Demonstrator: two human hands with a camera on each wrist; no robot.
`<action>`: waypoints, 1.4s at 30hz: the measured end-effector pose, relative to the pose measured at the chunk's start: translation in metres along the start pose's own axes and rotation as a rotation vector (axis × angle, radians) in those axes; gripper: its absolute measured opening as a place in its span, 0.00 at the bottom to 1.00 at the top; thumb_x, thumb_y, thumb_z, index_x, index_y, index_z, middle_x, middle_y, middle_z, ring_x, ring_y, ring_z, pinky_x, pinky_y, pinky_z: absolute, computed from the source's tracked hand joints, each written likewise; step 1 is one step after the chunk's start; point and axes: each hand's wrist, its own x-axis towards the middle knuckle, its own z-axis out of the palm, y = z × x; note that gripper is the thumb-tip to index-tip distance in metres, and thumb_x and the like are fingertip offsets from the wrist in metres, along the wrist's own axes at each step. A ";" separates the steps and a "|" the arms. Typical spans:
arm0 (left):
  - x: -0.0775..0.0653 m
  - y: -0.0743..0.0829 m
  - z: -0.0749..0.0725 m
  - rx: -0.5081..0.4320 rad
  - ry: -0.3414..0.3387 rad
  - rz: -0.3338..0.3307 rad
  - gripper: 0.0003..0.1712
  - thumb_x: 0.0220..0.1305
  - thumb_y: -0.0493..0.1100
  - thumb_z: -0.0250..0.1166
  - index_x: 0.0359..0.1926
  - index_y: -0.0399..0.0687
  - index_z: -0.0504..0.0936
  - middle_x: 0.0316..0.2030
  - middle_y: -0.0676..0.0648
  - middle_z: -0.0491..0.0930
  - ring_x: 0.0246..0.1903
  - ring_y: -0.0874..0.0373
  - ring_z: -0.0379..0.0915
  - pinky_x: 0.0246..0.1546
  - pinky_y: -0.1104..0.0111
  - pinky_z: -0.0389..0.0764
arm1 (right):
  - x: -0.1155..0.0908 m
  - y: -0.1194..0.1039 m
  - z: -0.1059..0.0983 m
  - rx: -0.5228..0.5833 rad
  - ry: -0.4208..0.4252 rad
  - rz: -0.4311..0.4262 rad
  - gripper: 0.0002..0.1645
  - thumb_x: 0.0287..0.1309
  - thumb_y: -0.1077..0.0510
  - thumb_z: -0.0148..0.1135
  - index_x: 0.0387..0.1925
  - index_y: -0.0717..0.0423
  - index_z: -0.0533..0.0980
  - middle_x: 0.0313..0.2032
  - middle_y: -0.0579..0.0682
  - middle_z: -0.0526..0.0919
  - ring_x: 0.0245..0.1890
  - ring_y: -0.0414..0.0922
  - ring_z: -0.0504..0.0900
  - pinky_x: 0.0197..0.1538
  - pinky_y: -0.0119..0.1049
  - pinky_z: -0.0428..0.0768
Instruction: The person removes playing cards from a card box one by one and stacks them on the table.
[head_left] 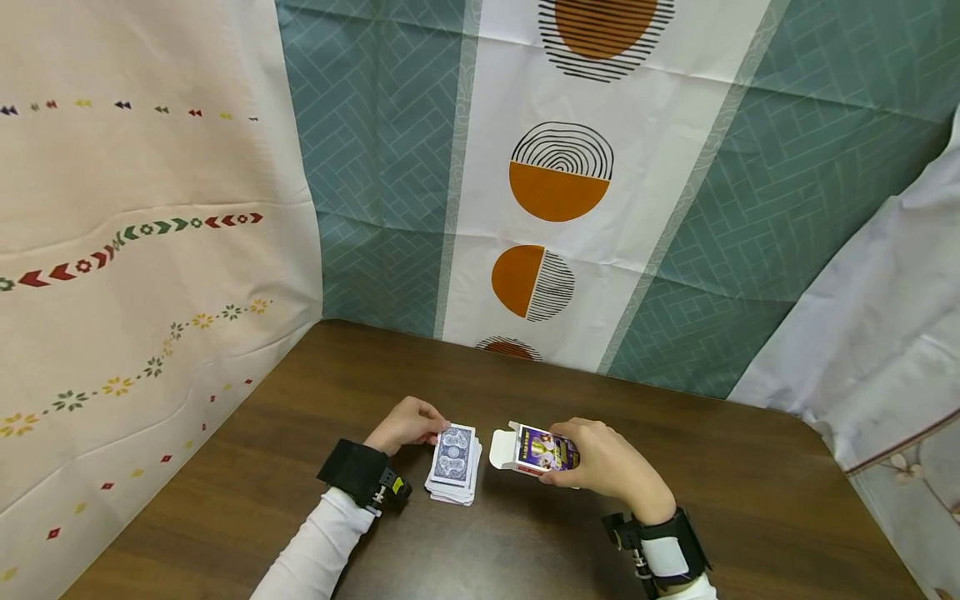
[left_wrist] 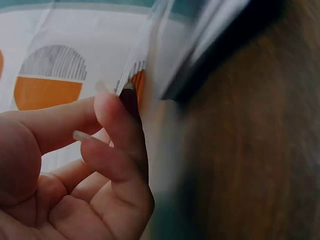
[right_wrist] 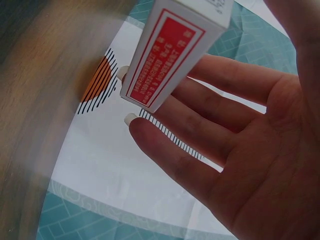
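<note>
My left hand (head_left: pixel 408 423) pinches the upper left corner of a blue-and-white patterned playing card (head_left: pixel 453 454), which lies face down over a loosely squared stack of cards (head_left: pixel 452 496). Seen from the left wrist, thumb and fingertips meet on the card's thin edge (left_wrist: pixel 134 56), blurred farther up. To the right of the stack, my right hand (head_left: pixel 611 467) grips a purple card box (head_left: pixel 546 450) by its right end. The box's white flap (head_left: pixel 502 450) is folded out toward the cards. A red printed side of the box (right_wrist: pixel 167 57) shows in the right wrist view.
Both hands work over a brown wooden table (head_left: pixel 720 475). A teal and white curtain (head_left: pixel 390 167) with orange circles hangs along its back edge. Cream cloth (head_left: pixel 150 167) borders the left side, and white cloth (head_left: pixel 892 300) the right.
</note>
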 end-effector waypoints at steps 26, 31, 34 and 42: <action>0.002 0.002 0.007 0.232 0.086 0.050 0.07 0.55 0.39 0.71 0.29 0.38 0.85 0.27 0.46 0.80 0.22 0.58 0.74 0.22 0.71 0.70 | 0.006 -0.002 0.001 -0.006 -0.035 0.004 0.36 0.39 0.42 0.78 0.46 0.61 0.79 0.38 0.48 0.83 0.34 0.39 0.76 0.39 0.34 0.77; -0.001 0.007 0.006 0.293 0.081 0.056 0.09 0.60 0.41 0.68 0.30 0.37 0.83 0.27 0.45 0.80 0.22 0.58 0.76 0.22 0.71 0.73 | 0.007 -0.002 0.001 -0.006 -0.039 0.002 0.36 0.39 0.43 0.78 0.47 0.61 0.79 0.38 0.49 0.83 0.34 0.39 0.75 0.38 0.33 0.77; -0.003 0.011 0.006 0.361 0.088 0.074 0.10 0.61 0.42 0.66 0.29 0.38 0.82 0.24 0.46 0.79 0.21 0.58 0.74 0.21 0.71 0.71 | 0.008 -0.003 0.001 -0.004 -0.042 0.005 0.36 0.39 0.43 0.78 0.47 0.61 0.79 0.38 0.48 0.83 0.34 0.39 0.75 0.38 0.33 0.77; -0.018 0.037 0.013 0.411 0.092 0.261 0.08 0.60 0.41 0.66 0.29 0.39 0.82 0.23 0.48 0.77 0.24 0.59 0.68 0.24 0.71 0.67 | 0.009 -0.005 0.000 0.000 -0.050 0.017 0.36 0.39 0.42 0.78 0.47 0.60 0.79 0.38 0.48 0.83 0.35 0.39 0.76 0.39 0.34 0.77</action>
